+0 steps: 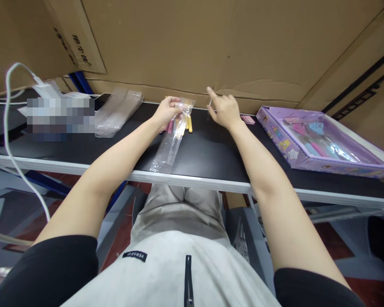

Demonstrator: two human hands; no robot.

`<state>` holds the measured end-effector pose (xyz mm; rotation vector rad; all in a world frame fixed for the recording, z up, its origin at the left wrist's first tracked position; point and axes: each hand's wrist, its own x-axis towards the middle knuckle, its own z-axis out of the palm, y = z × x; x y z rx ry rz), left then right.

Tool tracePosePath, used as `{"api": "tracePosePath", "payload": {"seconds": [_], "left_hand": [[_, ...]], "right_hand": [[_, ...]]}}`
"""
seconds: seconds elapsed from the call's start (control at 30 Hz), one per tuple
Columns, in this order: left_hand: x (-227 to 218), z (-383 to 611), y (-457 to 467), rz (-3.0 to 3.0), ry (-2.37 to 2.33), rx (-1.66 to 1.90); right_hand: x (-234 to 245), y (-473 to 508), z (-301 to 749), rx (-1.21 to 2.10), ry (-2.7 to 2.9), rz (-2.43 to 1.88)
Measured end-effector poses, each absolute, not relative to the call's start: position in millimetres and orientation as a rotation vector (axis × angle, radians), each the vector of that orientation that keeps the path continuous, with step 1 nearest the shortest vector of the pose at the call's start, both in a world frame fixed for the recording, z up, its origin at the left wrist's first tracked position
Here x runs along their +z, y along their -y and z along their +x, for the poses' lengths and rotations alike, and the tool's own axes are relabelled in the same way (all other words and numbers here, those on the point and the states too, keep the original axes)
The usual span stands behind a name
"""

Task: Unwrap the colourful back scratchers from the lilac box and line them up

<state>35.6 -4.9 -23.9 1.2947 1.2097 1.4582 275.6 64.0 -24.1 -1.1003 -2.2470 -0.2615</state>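
Note:
My left hand (169,113) is closed on the upper end of a clear plastic bag (167,153), a long narrow sleeve that hangs toward the table's front edge. Yellow sticks or handles (190,124) show beside the bag's upper part, and a pink one (170,127) is next to my fingers; whether they lie in the bag or behind it I cannot tell. To the right, my right hand (224,108) is raised near the cardboard, index finger stretched out and thumb apart from it. A thin pale sliver shows by its fingertips, too small to name.
Flat clear bags (118,113) lie in a stack at the left, near a white cable (7,111). A purple window box (294,149) with pink and blue forks or similar utensils rests at the right, beside a small pink card (248,120). Cardboard (185,47) walls the back.

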Motion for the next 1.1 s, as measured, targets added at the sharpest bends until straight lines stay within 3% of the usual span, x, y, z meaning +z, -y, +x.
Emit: {"api": "tracePosePath", "payload": {"seconds": [0.17,0.43,0.6,0.83,1.1], "left_hand": [[-22,36,10,1.38,-1.248,1.364],[-32,27,4,2.333,-1.379,1.123],[-35,27,2,2.667,-1.351,1.051],[-33,30,8,2.627,-1.496,1.059],[45,-17,28,2.21,-2.235,1.052]], "right_hand": [[-33,-59,237,-0.255,2.447,-0.897],[-12,-28,232,-0.663,2.503,-1.265],[-5,-30,244,-0.739,2.415,-1.38],[-7,-27,246,-0.668,2.26,-1.621],[-25,-25,246,-0.421,2.336,-1.918]]}}
